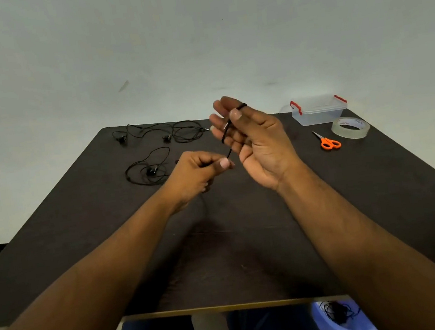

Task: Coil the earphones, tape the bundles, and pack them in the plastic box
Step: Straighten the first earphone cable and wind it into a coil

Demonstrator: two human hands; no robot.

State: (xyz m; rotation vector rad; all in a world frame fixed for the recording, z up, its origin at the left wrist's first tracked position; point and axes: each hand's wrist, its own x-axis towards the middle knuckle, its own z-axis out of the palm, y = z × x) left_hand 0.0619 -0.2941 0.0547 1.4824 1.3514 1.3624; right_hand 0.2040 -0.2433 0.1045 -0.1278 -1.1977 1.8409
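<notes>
My right hand (pixel 256 143) is raised over the dark table (pixel 249 243), palm toward me, with a black earphone cable (pixel 225 133) looped around its fingers and pinned under the thumb. My left hand (pixel 198 171) sits just below and left of it, pinching the free end of that cable between thumb and forefinger. Two more black earphones lie loose on the table: one (pixel 159 132) spread out at the far left, another (pixel 147 168) in a rough tangle nearer to me. The clear plastic box (pixel 317 111) with red clips stands at the far right.
A roll of clear tape (pixel 350 128) lies right of orange-handled scissors (pixel 328 141), both in front of the box. Below the table's near edge, a blue tub (pixel 342 320) holds more black cables. My legs show under the table. A pale wall rises behind.
</notes>
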